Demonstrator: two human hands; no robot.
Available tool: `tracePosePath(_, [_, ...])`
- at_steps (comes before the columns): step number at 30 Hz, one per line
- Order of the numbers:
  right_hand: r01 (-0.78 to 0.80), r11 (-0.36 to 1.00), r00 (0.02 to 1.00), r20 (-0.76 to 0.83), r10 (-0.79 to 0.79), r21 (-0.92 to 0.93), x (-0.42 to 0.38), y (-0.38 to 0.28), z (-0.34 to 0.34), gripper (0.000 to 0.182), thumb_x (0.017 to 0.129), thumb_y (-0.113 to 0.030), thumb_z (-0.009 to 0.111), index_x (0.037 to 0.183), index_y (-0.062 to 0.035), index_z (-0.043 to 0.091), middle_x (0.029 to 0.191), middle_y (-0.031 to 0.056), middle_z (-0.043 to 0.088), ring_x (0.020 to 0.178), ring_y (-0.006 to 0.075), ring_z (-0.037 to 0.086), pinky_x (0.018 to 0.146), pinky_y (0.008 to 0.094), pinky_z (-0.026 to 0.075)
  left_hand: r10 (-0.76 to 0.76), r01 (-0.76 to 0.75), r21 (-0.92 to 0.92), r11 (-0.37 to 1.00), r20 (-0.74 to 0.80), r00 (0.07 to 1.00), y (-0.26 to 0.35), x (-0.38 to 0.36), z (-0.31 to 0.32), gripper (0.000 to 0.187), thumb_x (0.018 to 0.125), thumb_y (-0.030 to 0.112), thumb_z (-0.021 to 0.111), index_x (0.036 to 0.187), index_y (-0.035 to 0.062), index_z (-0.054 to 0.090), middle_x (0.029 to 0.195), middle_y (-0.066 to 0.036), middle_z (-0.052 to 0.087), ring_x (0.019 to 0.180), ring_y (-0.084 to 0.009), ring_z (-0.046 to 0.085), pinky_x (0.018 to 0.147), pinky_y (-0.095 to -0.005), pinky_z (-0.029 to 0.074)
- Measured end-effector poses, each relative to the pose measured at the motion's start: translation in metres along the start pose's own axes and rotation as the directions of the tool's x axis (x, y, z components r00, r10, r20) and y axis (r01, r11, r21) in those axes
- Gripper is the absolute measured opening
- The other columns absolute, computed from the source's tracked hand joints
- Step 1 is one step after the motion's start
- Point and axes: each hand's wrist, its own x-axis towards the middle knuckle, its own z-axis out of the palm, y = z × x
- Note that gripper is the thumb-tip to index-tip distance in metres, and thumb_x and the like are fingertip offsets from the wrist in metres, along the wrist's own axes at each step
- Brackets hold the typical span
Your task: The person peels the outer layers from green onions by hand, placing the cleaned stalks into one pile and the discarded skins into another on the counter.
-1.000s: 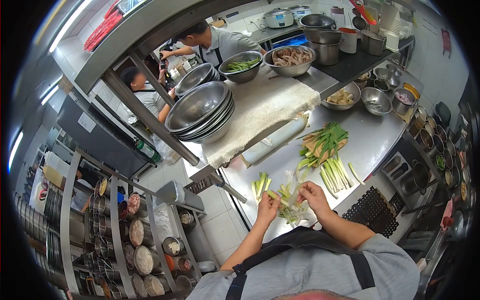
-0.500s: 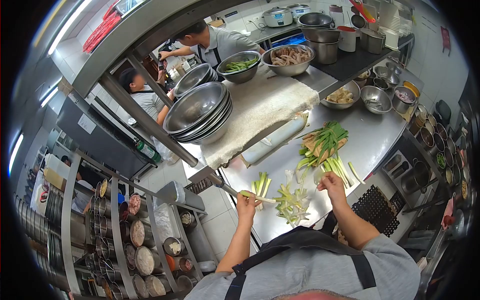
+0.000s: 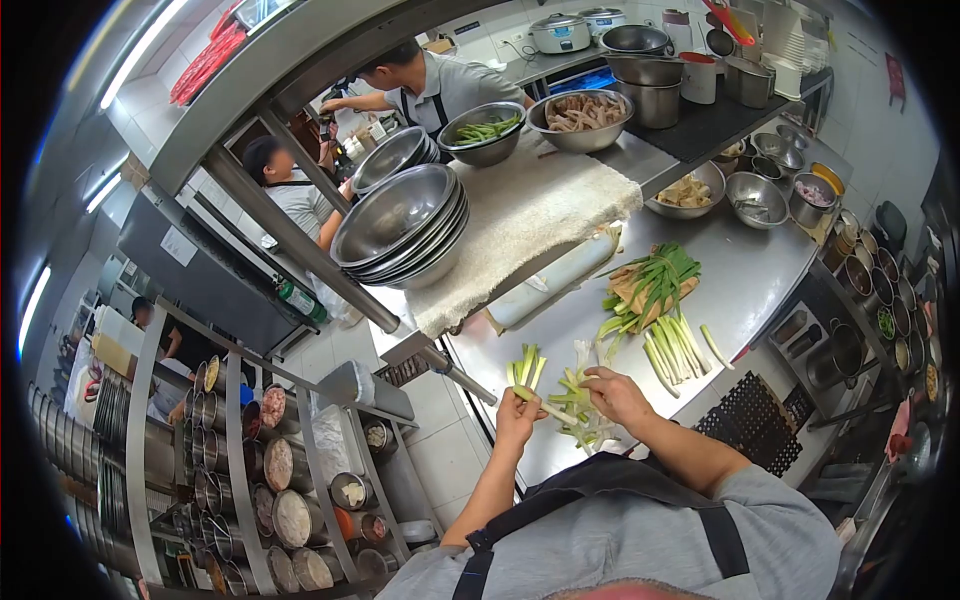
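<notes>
A leek stalk (image 3: 540,405) is held in my left hand (image 3: 516,415), its pale end pointing right over the trimmings. My right hand (image 3: 618,397) is closed above the pile of loose leaf trimmings (image 3: 581,410); whatever its fingers pinch is too small to name. Behind my left hand lie a few green-and-white stalks (image 3: 527,365). To the right, several white leek stalks (image 3: 677,355) lie side by side, with a bundle of green leaves (image 3: 660,280) above them and one single stalk (image 3: 716,346) apart.
Stacked steel bowls (image 3: 400,225) and a bowl of green vegetables (image 3: 486,130) stand on the raised shelf with a white cloth (image 3: 540,215). Two people work beyond it. More bowls (image 3: 755,200) are at the table's far right. A pot rack (image 3: 235,440) stands at left.
My right hand has moved left and down to the trimmings, close to my left hand. My left hand has shifted slightly right with the stalk, now tilted more downward.
</notes>
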Motion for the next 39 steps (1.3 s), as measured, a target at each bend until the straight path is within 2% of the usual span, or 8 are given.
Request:
tracePosePath(2, [0.025, 0.995, 0.998, -0.054, -0.020, 0.092, 0.000, -0.016, -0.005, 0.025, 0.082, -0.019, 0.061, 0.103, -0.0053, 0.065, 0.104, 0.0177, 0.062, 0.084, 0.0344, 0.062, 0.078, 0.0423, 0.050, -0.011, 0.012, -0.029, 1.000, 0.035, 0.999, 0.007, -0.002, 0.005, 0.018, 0.090, 0.007, 0.056, 0.105, 0.0039, 0.046, 0.096, -0.008, 0.055, 0.085, -0.0170, 0.060, 0.074, -0.0314, 0.056])
tracePosePath(4, [-0.064, 0.980, 0.986, 0.164, 0.033, 0.187, -0.004, -0.024, -0.003, 0.024, 0.084, -0.023, 0.061, 0.101, -0.0061, 0.066, 0.101, 0.0178, 0.063, 0.083, 0.0335, 0.062, 0.074, 0.0409, 0.049, -0.012, 0.032, -0.170, 0.985, 0.118, 0.993, 0.014, -0.003, 0.012, 0.019, 0.090, 0.008, 0.057, 0.105, 0.0046, 0.047, 0.098, -0.008, 0.056, 0.088, -0.0175, 0.060, 0.077, -0.0322, 0.055])
tracePosePath(5, [-0.054, 0.989, 0.975, 0.220, 0.023, 0.136, -0.007, -0.025, 0.000, 0.028, 0.086, -0.028, 0.061, 0.101, -0.0052, 0.066, 0.086, 0.0191, 0.064, 0.078, 0.0341, 0.062, 0.070, 0.0409, 0.049, -0.013, 0.033, -0.171, 0.985, 0.118, 0.993, 0.014, -0.001, 0.013, 0.019, 0.090, 0.008, 0.057, 0.105, 0.0046, 0.047, 0.098, -0.008, 0.056, 0.088, -0.0175, 0.060, 0.077, -0.0322, 0.055])
tracePosePath(9, [-0.197, 0.974, 0.947, 0.280, 0.159, 0.111, -0.012, -0.022, 0.003, 0.031, 0.088, -0.030, 0.061, 0.096, -0.0010, 0.065, 0.070, 0.0156, 0.064, 0.064, 0.0300, 0.063, 0.061, 0.0376, 0.049, 0.015, 0.017, -0.221, 0.975, 0.141, 0.990, 0.019, 0.003, 0.014, 0.019, 0.090, 0.008, 0.057, 0.105, 0.0053, 0.047, 0.100, -0.008, 0.056, 0.090, -0.0179, 0.060, 0.079, -0.0320, 0.055])
tracePosePath(11, [-0.332, 0.919, 0.910, 0.330, 0.252, 0.214, -0.016, -0.017, 0.005, 0.031, 0.087, -0.033, 0.060, 0.094, -0.0028, 0.065, 0.070, 0.0204, 0.061, 0.070, 0.0385, 0.061, 0.066, 0.0450, 0.047, 0.013, 0.018, -0.214, 0.977, 0.142, 0.990, 0.020, 0.003, 0.012, 0.018, 0.090, 0.008, 0.057, 0.105, 0.0054, 0.047, 0.100, -0.008, 0.056, 0.090, -0.0180, 0.060, 0.079, -0.0319, 0.055])
tracePosePath(17, [-0.189, 0.981, 0.948, 0.267, 0.175, 0.030, -0.020, -0.017, 0.001, 0.029, 0.086, -0.031, 0.061, 0.088, -0.0025, 0.065, 0.073, 0.0200, 0.062, 0.072, 0.0380, 0.061, 0.066, 0.0447, 0.047, 0.027, 0.002, -0.195, 0.981, 0.144, 0.989, 0.019, 0.003, 0.014, 0.018, 0.090, 0.007, 0.057, 0.105, 0.0047, 0.047, 0.099, -0.008, 0.056, 0.089, -0.0177, 0.060, 0.078, -0.0313, 0.055])
tracePosePath(23, [-0.057, 0.994, 0.993, 0.105, 0.048, 0.091, -0.019, -0.019, -0.002, 0.022, 0.081, -0.024, 0.066, 0.083, -0.0021, 0.063, 0.075, 0.0168, 0.063, 0.073, 0.0361, 0.061, 0.066, 0.0437, 0.047, 0.052, -0.040, -0.111, 0.993, 0.107, 0.993, 0.016, 0.004, 0.013, 0.018, 0.090, 0.007, 0.057, 0.104, 0.0034, 0.047, 0.097, -0.008, 0.056, 0.087, -0.0166, 0.060, 0.076, -0.0304, 0.055])
tracePosePath(39, [-0.152, 0.966, 0.972, 0.208, 0.108, 0.211, -0.024, -0.012, -0.001, 0.018, 0.078, -0.017, 0.069, 0.078, -0.0017, 0.059, 0.067, 0.0146, 0.061, 0.062, 0.0330, 0.060, 0.058, 0.0396, 0.047, 0.019, -0.010, -0.076, 0.997, 0.118, 0.993, 0.020, 0.002, 0.016, 0.018, 0.090, 0.006, 0.057, 0.103, 0.0021, 0.045, 0.095, -0.009, 0.056, 0.086, -0.0167, 0.061, 0.076, -0.0305, 0.057])
